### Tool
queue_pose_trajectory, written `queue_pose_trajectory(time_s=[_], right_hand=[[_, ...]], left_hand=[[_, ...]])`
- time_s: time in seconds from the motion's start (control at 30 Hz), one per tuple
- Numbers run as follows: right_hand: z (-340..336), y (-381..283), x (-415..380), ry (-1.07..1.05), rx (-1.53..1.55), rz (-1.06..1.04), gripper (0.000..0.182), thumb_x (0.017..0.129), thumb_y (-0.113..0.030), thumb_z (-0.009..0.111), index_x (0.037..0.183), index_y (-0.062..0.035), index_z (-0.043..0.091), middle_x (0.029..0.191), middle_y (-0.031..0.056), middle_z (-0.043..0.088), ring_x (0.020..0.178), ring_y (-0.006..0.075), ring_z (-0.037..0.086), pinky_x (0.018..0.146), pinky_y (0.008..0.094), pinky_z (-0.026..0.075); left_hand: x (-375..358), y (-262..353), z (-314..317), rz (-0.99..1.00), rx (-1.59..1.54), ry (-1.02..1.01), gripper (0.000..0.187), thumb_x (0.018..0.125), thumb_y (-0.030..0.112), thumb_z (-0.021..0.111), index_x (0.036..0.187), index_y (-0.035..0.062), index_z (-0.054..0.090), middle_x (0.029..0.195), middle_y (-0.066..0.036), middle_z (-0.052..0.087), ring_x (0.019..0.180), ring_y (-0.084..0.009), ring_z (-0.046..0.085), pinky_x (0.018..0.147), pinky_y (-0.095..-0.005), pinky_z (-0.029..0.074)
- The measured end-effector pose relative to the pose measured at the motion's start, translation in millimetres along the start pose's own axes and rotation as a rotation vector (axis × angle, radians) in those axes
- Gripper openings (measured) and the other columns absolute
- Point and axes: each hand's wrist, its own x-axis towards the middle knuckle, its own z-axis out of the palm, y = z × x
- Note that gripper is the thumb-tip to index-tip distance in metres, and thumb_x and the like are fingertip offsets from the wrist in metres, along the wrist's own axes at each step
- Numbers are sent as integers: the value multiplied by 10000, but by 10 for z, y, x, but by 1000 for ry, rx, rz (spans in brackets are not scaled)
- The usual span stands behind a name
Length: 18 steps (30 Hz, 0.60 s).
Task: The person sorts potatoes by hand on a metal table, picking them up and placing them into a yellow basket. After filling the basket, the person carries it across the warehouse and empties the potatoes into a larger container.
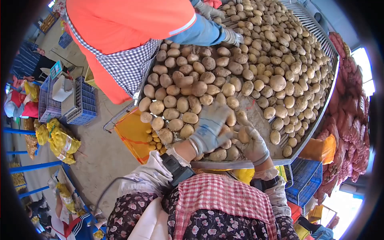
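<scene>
Many potatoes [277, 83] lie on a metal sorting table [256, 105], in front of me. My left hand [210, 126], in a grey-blue glove, reaches over the near potatoes. Its fingers are spread, with potatoes right beside the thumb and fingertips. Just to the right, my right hand [255, 146], also gloved, has its fingers curled round a potato [243, 135]. The undersides of both hands are hidden.
A co-worker in an orange top [132, 24] reaches a gloved hand [233, 37] into the potatoes from the left. An orange-yellow container [132, 134] hangs below the table's left edge. Blue crates [306, 180] stand at right, near stacked red mesh sacks [346, 116].
</scene>
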Motion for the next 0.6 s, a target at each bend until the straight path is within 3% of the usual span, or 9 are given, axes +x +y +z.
queue_pose_trajectory(time_s=[0.03,0.1,0.2,0.23,0.3,0.37,0.43,0.57,0.6], right_hand=[[-140,32,29,2,1,-8,412,936,-322,506,1258,-65,505,1134,144,603,960,255,611,836,363,503],[-539,94,23,-5,267,109,320,919,-270,520,1154,-55,556,1022,134,626,897,258,611,788,369,513],[-662,224,39,41,391,66,244,907,-236,527,1064,-57,581,919,117,627,835,258,609,732,382,518],[-649,244,44,37,390,67,244,907,-236,527,1064,-57,581,919,117,627,835,258,609,732,382,518],[-608,265,56,266,22,22,239,905,-232,524,1061,-58,572,894,127,627,815,261,615,678,391,522],[-569,269,39,267,45,21,244,910,-232,514,1063,-51,570,881,118,625,781,255,612,650,376,518],[-532,262,45,266,95,15,255,921,-232,495,1069,-37,567,854,99,622,713,243,606,596,346,510],[-531,271,50,292,-44,-15,308,928,-252,487,1120,-23,563,840,100,628,709,238,606,598,344,511],[-546,285,42,304,-67,-30,325,933,-261,484,1134,-17,560,836,100,630,708,234,605,603,341,510]], left_hand=[[-53,-161,17,8,0,-2,571,778,429,660,1180,37,555,1243,-194,488,1164,-405,424,972,-564,306],[-193,-621,63,-259,774,215,614,819,423,621,1316,86,496,1397,-234,360,1217,-438,384,1005,-542,311],[-124,-809,60,-214,678,85,632,838,430,599,1389,155,456,1510,-206,213,1327,-462,281,1086,-522,261],[-87,-837,123,-241,427,62,634,830,449,609,1393,199,458,1529,-189,145,1337,-454,262,1096,-536,249],[-40,-720,259,-252,435,78,633,833,443,612,1384,168,466,1542,-205,96,1353,-465,225,1112,-534,232],[-82,-420,212,-280,376,-121,599,825,417,618,1347,144,509,1528,-203,161,1364,-438,230,1107,-526,245],[-241,-403,364,51,342,-280,550,823,389,612,1296,114,553,1478,-196,288,1349,-399,280,1094,-530,262],[107,-514,-88,-56,104,-9,495,835,357,589,1226,55,576,1366,-176,437,1280,-327,400,1065,-533,293],[272,-675,-180,-99,406,180,501,838,370,581,1236,66,574,1360,-178,439,1270,-349,400,1053,-518,310]])
